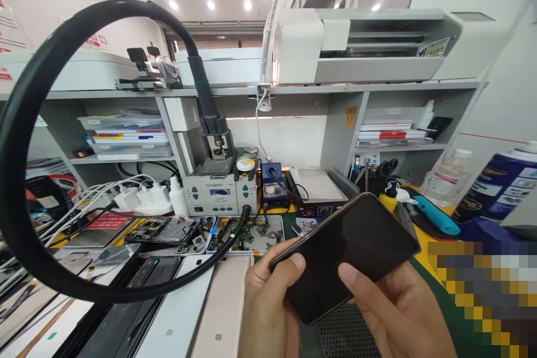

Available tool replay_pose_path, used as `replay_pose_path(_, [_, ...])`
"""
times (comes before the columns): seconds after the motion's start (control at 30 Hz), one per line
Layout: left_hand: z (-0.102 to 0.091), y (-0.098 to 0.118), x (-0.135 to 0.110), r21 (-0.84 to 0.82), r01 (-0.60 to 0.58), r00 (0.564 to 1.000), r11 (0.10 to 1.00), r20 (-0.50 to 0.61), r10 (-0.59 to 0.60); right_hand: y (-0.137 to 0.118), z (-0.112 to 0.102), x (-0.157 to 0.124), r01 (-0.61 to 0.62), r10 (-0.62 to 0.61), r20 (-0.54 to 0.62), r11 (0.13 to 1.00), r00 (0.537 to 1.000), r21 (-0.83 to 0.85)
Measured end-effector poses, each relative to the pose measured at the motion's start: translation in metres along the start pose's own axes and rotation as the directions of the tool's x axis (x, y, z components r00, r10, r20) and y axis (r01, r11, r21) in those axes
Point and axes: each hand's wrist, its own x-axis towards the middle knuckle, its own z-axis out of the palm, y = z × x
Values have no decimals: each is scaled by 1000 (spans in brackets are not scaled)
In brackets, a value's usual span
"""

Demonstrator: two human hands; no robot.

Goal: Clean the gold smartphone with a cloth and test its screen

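A smartphone (352, 246) with a dark screen is held up in front of me, tilted with its right end higher. My left hand (271, 291) grips its left end, thumb resting on the edge of the glass. Around the lower right edge is my right hand (403, 307), its thumb lying over the screen. The fingers behind the phone are mostly hidden. Below it, a black perforated mat (346, 333) shows on the green work surface.
A thick black hose (12, 179) loops across the left from the soldering station (222, 193). Phone back covers (229, 313) and a tray of circuit boards (277, 229) lie left of my hands. A spray can (499, 182) and clear bottle (451, 179) stand right. Shelves (293, 89) rise behind.
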Motion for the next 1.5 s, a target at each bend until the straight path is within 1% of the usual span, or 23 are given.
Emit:
replay_pose_path(0.1, [-1,0,0,-2,-8,1000,1000,-2,8,0,0,-2,5,-5,-18,1000,1000,-5])
replay_pose_path(0.33, [-2,1,1,31,-25,999,999,-24,26,1,4,0,3,-3,-19,1000,1000,4])
replay_pose_path(0.47, [-1,-2,2,-12,-3,999,1000,35,3,1,4,1,-21,21,-33,1000,999,7])
replay_pose_path(0.53, [-1,-3,2,-23,9,997,1000,73,-7,1,5,2,-38,38,-24,999,999,15])
replay_pose_path(0.6, [-2,-4,3,-24,12,996,1000,86,-10,1,5,3,-38,38,-12,999,999,19])
replay_pose_path(0.9, [-2,-4,3,-28,-3,1000,1000,9,3,4,5,2,-9,8,-50,1000,999,-21])
replay_pose_path(1.0, [-1,-3,2,-13,-11,1000,1000,-2,11,4,5,0,-19,16,-60,999,998,-40])
replay_pose_path(1.13, [-3,-2,1,-30,-1,1000,1000,-18,1,4,6,1,-3,0,-44,999,999,-53])
replay_pose_path(1.33, [-4,-1,2,19,-8,1000,1000,-11,8,4,8,2,0,-2,-42,999,999,-51])
replay_pose_path(1.5, [-4,-5,2,17,-36,998,999,54,35,2,9,2,-44,44,-43,999,998,-2])
